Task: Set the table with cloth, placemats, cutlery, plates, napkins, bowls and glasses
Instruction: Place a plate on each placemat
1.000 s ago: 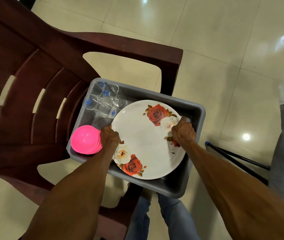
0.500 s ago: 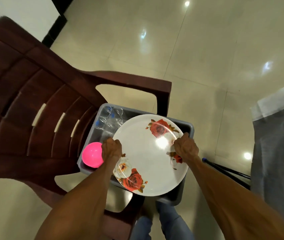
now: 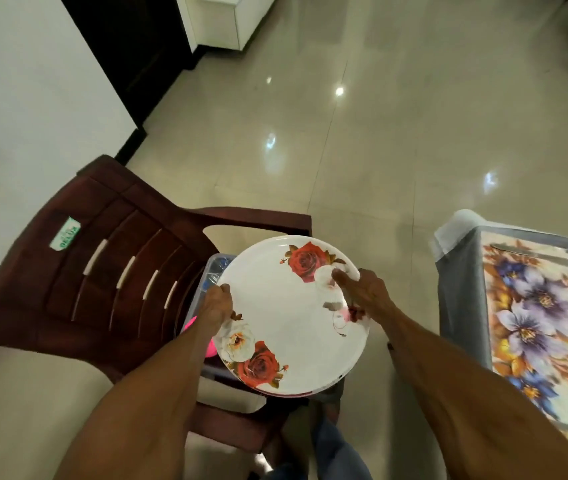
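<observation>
Glossy beige tile floor (image 3: 397,140) all round, white wall on the left. Dark brown plastic chair (image 3: 102,271) carries a grey tub (image 3: 206,271) on its seat; I only see the tub's far-left corner and a bit of its left wall, the rest is hidden behind the plate. Inside, at that far-left corner: clear glasses (image 3: 218,268), blurred, count unclear. Against the tub's left wall: pink bowls (image 3: 192,322), just a sliver visible past the forearm.

White plate (image 3: 293,317) with red and white roses is held up over the tub, roughly level, both hands on it. Left hand (image 3: 216,306) grips the left rim, fingers curled under, thumb on top. Right hand (image 3: 365,294) grips the right rim, thumb laid on the plate face over the white rose, fingers wrapped beneath. A second rim edge shows under the plate's near side, so I may be seeing a stack; can't confirm.

Table (image 3: 462,289) at the right edge of view, grey cloth with a floral placemat (image 3: 535,317) on it, well apart from the plate.
</observation>
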